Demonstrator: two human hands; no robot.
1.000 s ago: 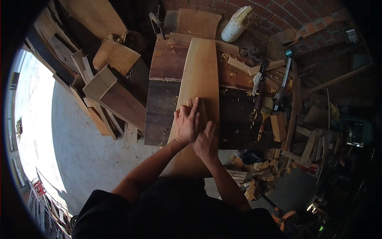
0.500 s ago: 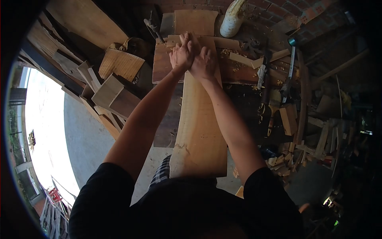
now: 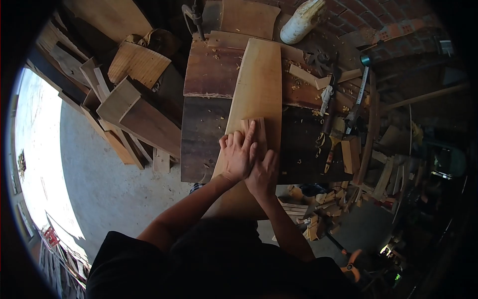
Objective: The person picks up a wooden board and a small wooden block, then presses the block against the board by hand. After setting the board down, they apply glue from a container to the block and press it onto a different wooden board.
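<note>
Mid-frame, left hand (image 3: 238,158) and right hand (image 3: 263,173) press flat, fingers together, on a sanding block (image 3: 257,130) atop the pale plank (image 3: 259,84).

Pale yellow plank (image 3: 259,84) on dark brown workbench (image 3: 204,124); red brick wall (image 3: 358,20)

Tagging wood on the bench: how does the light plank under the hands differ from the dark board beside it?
The light plank is pale, narrow and overhangs the bench toward the person; the dark board is reddish-brown, wider and lies fully on it. Left hand and right hand press a small block on the plank only. Both lie flat.
</note>
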